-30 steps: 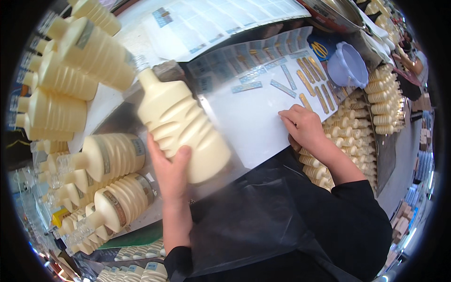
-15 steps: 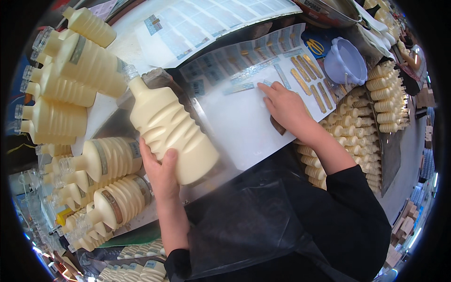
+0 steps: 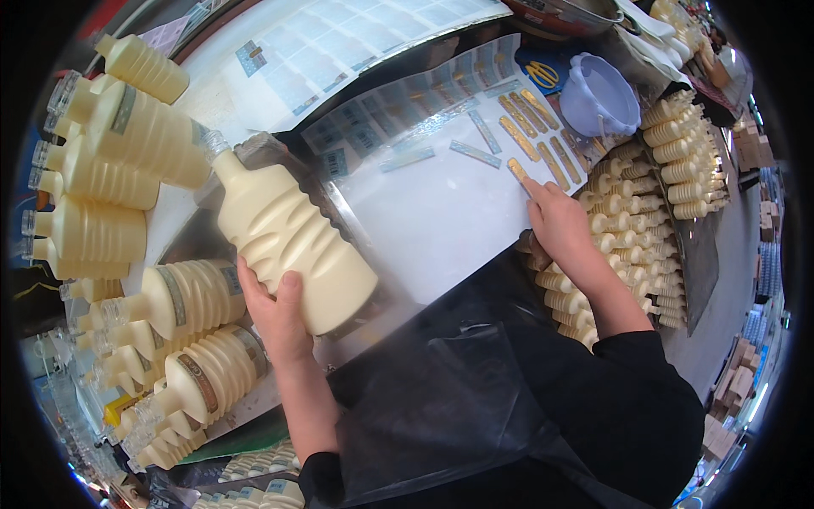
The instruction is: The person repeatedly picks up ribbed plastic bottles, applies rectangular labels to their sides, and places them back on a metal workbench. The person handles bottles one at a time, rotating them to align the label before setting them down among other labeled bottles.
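Observation:
My left hand point(image 3: 281, 318) is wrapped round the lower side of a cream plastic bottle point(image 3: 292, 242), thumb on the ribbed front. This bottle leans with its clear neck toward the upper left, and no label shows on its visible face. Over the white sheet point(image 3: 415, 229), my right hand point(image 3: 561, 225) reaches out, its index fingertip touching the lower end of a gold label strip point(image 3: 516, 170). The thumb appears apart from the index finger; the other fingers are partly hidden. Blue label strips, one of them slanted point(image 3: 475, 153), and several gold strips lie on the sheet nearby.
Cream bottles with labels point(image 3: 182, 293) are stacked along the left. A lavender bucket point(image 3: 598, 97) and yellow-handled scissors point(image 3: 543, 75) stand beyond the sheet. Rows of cream bottles point(image 3: 623, 212) fill the right side. A large printed label sheet point(image 3: 373, 42) lies at the back.
My right hand has moved right and nearer, from a blue strip to a gold one; the slanted blue strip is now uncovered. The left hand still holds the bottle. The view has shifted slightly.

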### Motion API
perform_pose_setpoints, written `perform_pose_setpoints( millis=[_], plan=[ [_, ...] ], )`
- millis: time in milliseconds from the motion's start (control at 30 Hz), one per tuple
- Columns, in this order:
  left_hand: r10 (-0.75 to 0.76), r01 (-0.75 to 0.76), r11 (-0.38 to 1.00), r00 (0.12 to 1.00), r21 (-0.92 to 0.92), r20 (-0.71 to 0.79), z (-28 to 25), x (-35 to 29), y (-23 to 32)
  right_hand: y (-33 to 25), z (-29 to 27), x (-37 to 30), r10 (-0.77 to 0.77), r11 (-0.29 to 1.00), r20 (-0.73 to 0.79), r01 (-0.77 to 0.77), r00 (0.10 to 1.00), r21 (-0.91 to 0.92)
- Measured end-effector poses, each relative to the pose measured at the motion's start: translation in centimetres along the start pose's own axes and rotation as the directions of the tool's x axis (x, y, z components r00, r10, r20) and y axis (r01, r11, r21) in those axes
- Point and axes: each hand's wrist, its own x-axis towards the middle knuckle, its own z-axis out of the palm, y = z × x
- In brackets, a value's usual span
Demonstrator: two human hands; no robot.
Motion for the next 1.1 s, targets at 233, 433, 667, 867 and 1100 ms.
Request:
perform_pose_setpoints(
  millis=[233, 433, 667, 867, 1100],
  plan=[
    [-0.014, 0.014, 0.999, 1.0, -0.041, -0.001, -0.2, 0.0, 0.3, 1.1, 1.7, -1.3, 0.028, 0.996, -0.068, -0.034, 0.997, -0.082],
    [-0.011, 0.011, 1.0, 1.0, 0.003, -0.014, 0.5, 0.2, 0.3, 0.7, 1.8, -2.7, 0.06, 0.986, 0.009, -0.058, 0.998, -0.158],
    [0.006, -0.006, 1.0, 1.0, 0.013, -0.005, 0.5, 0.0, 0.5, -1.5, 0.6, -0.6, -0.074, 0.996, -0.014, 0.073, 0.997, -0.058],
    [0.014, -0.014, 1.0, 1.0, 0.009, 0.004, 0.0, 0.3, 0.1, -1.2, 2.6, 3.7, -0.108, 0.988, 0.021, 0.11, 0.994, -0.113],
    [0.025, -0.025, 1.0, 1.0, 0.016, 0.001, -0.1, 0.1, -0.1, -5.8, 2.0, -2.5, -0.248, 0.965, 0.23, 0.26, 0.941, -0.023]
  ],
)
